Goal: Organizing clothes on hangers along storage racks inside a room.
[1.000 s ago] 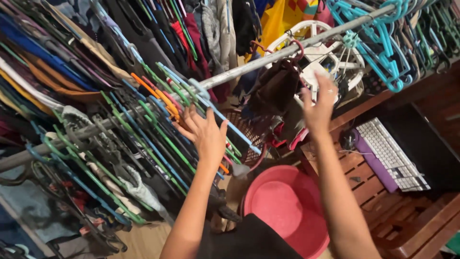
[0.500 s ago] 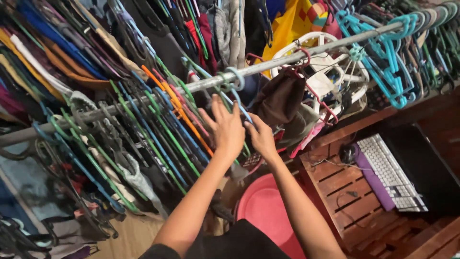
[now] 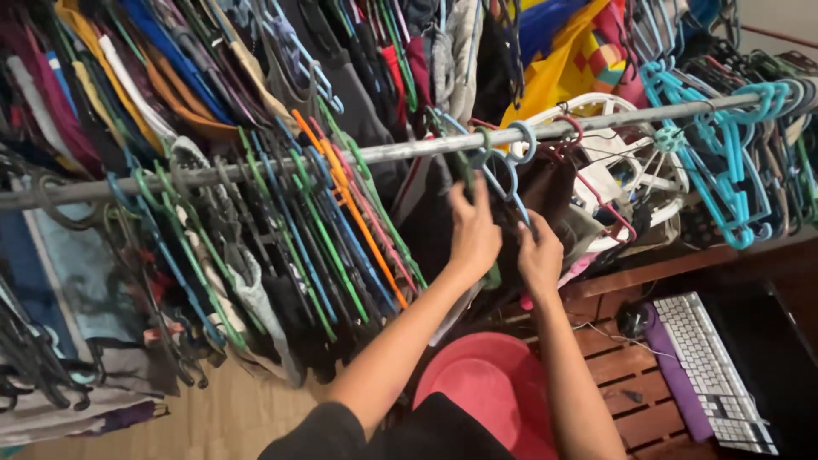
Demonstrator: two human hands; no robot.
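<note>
Both hands are raised side by side to the grey rail (image 3: 256, 166), which runs left to right above them, tilting slightly up to the right. The left hand (image 3: 471, 230) has its fingers curled around the neck of a light blue hanger (image 3: 503, 170) whose hook loops over the rail just above its fingertips. The right hand (image 3: 538, 255) sits just beside and a little lower, pinching the hanger's lower arm against a dark garment (image 3: 545, 192); whether that grip is firm cannot be told. The left hand is nearer the hook. Left of both hands hang packed green, blue and orange hangers (image 3: 341, 221); below the wrists sits a red basin (image 3: 477, 383), with a keyboard (image 3: 711, 366) to the right.
</note>
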